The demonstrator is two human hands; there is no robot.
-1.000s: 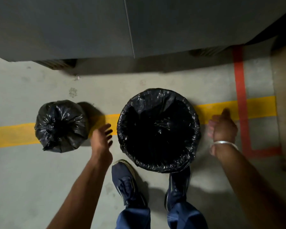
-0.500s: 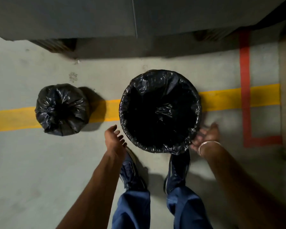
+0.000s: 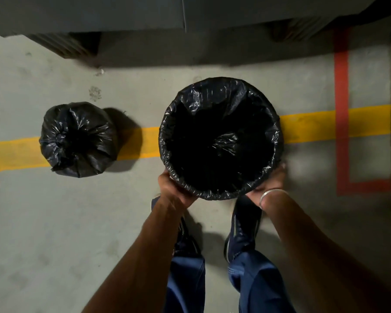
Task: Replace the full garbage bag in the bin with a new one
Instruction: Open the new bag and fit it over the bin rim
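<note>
A round bin (image 3: 278,154) stands on the floor in front of my feet, lined with a new black garbage bag (image 3: 212,102) whose edge is folded over the rim. My left hand (image 3: 175,193) grips the bin's near-left side under the rim. My right hand (image 3: 266,184), with a metal bangle on the wrist, holds the near-right side. The fingers of both hands are hidden under the bin's edge. The full black garbage bag (image 3: 78,138), tied shut at the top, sits on the floor to the left of the bin.
A yellow floor line (image 3: 325,123) runs left to right under the bin and the tied bag. A red line (image 3: 341,109) marks a corner at the right. A grey cabinet (image 3: 122,12) on ribbed feet stands along the far side. My two shoes are just behind the bin.
Both hands have come in from the sides and taken hold of the bin's near edge. The tied bag has not moved on the floor.
</note>
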